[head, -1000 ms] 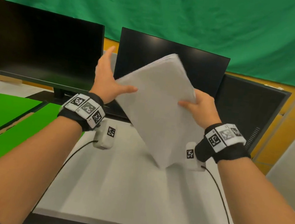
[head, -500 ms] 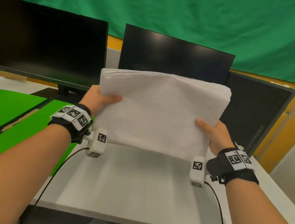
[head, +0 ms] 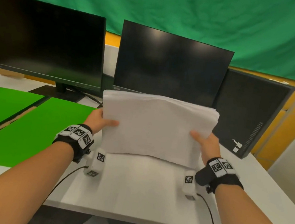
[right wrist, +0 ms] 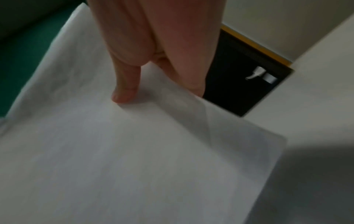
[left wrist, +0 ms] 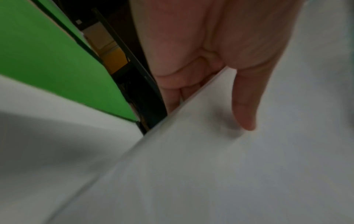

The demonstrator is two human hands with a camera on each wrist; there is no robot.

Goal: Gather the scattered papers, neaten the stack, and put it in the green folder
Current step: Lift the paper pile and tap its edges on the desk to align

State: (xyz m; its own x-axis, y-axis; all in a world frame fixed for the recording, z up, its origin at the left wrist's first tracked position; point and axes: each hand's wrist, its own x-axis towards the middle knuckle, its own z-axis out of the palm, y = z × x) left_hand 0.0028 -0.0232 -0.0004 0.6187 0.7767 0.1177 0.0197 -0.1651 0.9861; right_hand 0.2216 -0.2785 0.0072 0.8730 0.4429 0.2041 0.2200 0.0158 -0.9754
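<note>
A thick stack of white papers [head: 152, 129] stands on its long edge on the white table [head: 133, 193], leaning slightly toward me. My left hand [head: 99, 121] grips its left side, thumb on the front sheet and fingers behind. On the other side my right hand [head: 205, 143] holds it the same way. The left wrist view shows the thumb [left wrist: 247, 106] pressed on the paper [left wrist: 229, 174]; the right wrist view shows the thumb [right wrist: 124, 89] on the sheet [right wrist: 134, 159]. The open green folder [head: 20, 126] lies flat on the table to the left.
Two dark monitors [head: 45, 43] [head: 169, 66] stand behind the stack, and a black computer case [head: 248, 113] stands at the right. A green cloth [head: 173, 12] covers the back wall. Cables [head: 64, 178] trail from both wrists over the table's front edge.
The stack turned from a tilted diamond to level, then came down until its lower edge met the table. Both hands shifted to grip its sides.
</note>
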